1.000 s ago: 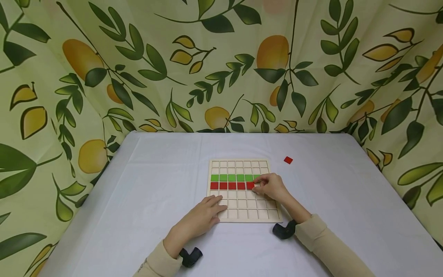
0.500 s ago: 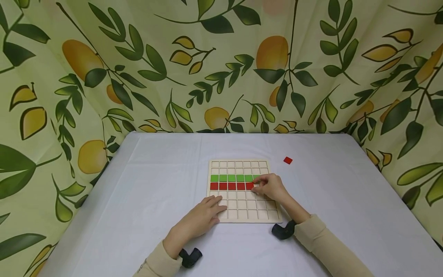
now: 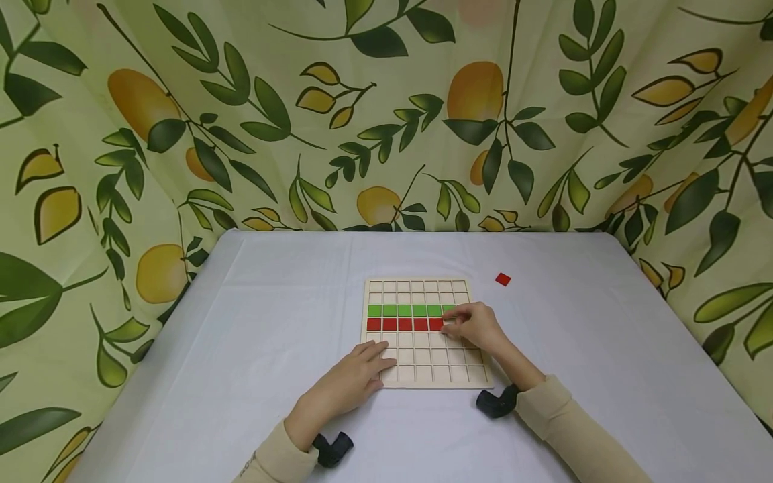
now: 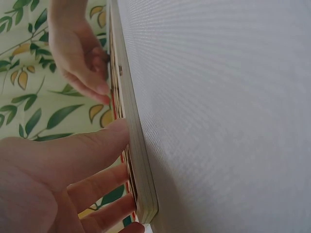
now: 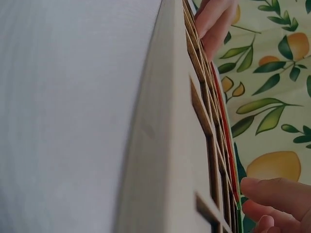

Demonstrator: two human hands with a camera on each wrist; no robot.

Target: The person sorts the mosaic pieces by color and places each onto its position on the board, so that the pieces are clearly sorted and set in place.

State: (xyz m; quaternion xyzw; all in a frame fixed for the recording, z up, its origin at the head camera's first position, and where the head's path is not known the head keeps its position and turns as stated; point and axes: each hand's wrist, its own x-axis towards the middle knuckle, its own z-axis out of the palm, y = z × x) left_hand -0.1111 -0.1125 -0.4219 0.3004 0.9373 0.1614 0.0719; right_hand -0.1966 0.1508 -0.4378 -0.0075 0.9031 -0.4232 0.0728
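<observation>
A light wooden grid board (image 3: 423, 373) lies on the white table. One row of its cells holds green tiles (image 3: 404, 310), and the row nearer the person holds red tiles (image 3: 405, 325). The left hand (image 3: 353, 377) rests on the board's near left corner, fingers spread; in the left wrist view its thumb lies against the board's edge. At the right end of the red row is the right hand (image 3: 474, 325), thumb and index finger slightly apart, tips by the last visible red tile. No tile shows between them; cells under this hand are hidden.
A loose red tile (image 3: 503, 279) lies on the white cloth (image 3: 272, 302) beyond the board's far right corner. Black wrist-worn pieces (image 3: 496, 403) hang beneath both forearms. A leaf-and-fruit patterned curtain (image 3: 374, 134) stands behind the table.
</observation>
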